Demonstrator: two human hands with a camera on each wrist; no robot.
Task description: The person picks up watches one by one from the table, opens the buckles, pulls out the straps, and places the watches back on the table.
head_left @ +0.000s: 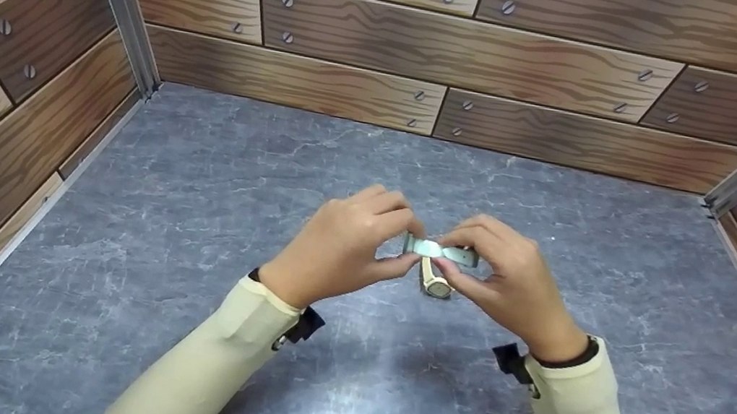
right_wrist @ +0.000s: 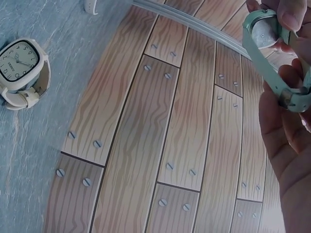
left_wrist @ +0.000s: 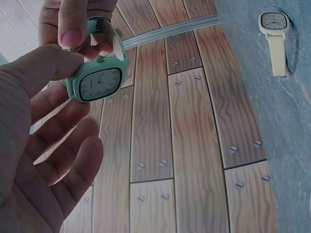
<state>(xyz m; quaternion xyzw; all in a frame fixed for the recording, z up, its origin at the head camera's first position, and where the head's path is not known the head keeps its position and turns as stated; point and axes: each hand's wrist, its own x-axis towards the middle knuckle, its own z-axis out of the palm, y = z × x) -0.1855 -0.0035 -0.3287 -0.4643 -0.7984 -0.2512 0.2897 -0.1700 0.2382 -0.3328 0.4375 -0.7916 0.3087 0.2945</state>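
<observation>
Pinching the mint-green watch (head_left: 439, 250) between the fingertips of left hand (head_left: 340, 247) and right hand (head_left: 510, 283), above the cream watch (head_left: 435, 281), the light-looking grip could perhaps slip, dropping it.

Green watch (head_left: 439, 250) strap ends hidden inside both fists — cream watch (head_left: 434, 280) mostly behind them, dial unreadable
</observation>
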